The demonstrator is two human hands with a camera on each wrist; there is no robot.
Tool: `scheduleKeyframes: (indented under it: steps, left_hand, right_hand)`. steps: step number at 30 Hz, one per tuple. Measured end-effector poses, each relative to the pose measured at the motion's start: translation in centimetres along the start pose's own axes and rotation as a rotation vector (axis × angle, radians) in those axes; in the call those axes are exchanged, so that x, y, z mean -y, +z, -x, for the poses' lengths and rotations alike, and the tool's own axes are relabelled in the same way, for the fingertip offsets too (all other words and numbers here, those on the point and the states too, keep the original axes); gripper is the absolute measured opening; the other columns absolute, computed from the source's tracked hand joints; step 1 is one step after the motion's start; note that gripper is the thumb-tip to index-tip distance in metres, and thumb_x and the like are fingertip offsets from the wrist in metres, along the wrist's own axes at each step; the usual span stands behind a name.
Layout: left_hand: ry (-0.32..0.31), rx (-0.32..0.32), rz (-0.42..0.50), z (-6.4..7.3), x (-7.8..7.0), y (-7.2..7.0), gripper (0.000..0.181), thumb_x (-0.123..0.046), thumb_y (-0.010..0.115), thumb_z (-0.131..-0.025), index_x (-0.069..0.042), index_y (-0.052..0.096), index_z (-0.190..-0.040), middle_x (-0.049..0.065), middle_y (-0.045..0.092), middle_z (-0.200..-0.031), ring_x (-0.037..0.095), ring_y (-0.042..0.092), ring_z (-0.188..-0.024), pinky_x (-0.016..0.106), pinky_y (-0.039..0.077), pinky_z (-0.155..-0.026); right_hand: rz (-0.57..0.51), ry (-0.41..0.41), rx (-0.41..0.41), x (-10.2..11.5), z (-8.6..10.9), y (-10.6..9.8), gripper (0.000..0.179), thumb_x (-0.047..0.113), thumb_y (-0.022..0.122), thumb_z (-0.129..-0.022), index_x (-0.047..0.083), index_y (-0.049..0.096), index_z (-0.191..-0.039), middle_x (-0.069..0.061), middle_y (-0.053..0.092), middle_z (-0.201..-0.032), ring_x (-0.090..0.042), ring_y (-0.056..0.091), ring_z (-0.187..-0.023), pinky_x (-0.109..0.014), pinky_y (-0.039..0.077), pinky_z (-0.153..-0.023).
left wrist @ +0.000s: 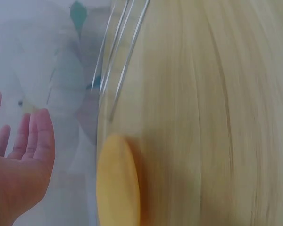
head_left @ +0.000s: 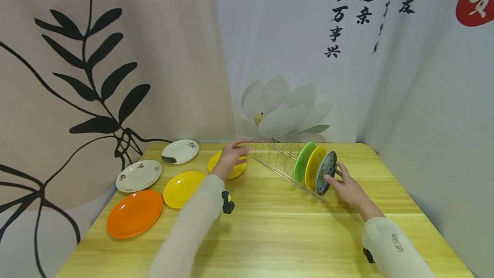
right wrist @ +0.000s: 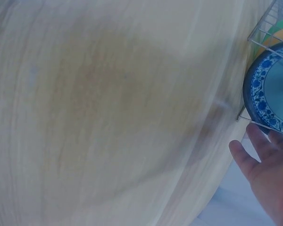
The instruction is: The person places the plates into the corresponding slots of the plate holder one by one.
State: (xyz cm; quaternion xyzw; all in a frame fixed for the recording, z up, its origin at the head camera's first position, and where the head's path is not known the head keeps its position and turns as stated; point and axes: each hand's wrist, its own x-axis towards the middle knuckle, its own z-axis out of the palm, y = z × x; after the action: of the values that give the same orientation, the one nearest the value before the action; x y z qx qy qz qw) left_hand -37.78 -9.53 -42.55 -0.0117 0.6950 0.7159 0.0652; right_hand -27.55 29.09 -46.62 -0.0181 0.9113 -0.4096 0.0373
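Note:
A wire dish rack [head_left: 275,168] stands toward the back right of the table. Upright in it, side by side, are a green plate [head_left: 304,161], a yellow plate [head_left: 314,167] and a blue-and-white patterned plate [head_left: 325,174] at the right end. At the patterned plate's right edge is my right hand [head_left: 350,189], thumb and fingers spread; in the right wrist view its fingertips [right wrist: 253,132] are by the plate's lower rim. My left hand [head_left: 230,158] hangs over a yellow plate [head_left: 236,171] lying left of the rack. Its fingers are extended and hold nothing.
Left on the table lie another yellow plate [head_left: 183,189], an orange plate [head_left: 134,214] and two white patterned plates, one nearer [head_left: 139,176] and one farther back [head_left: 180,151]. A printed curtain [head_left: 185,63] hangs behind the table and another cloth [head_left: 436,110] along its right side.

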Motion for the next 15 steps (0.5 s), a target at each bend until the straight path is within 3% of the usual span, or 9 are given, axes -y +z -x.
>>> scheduleKeyframes:
  steps: [15]
  left_hand:
    - [-0.038,-0.134,0.011,-0.2,0.9,-7.8,0.06,-0.017,0.066,-0.097,-0.013,0.041,-0.151,0.017,0.051,-0.138,0.033,0.048,-0.125,0.045,0.045,-0.105]
  right_hand:
    - [-0.004,0.004,-0.008,0.1,0.2,0.1,0.088,0.059,0.044,-0.1,0.015,-0.003,-0.16,-0.031,0.015,-0.159,-0.052,0.037,-0.134,-0.066,0.029,-0.109]
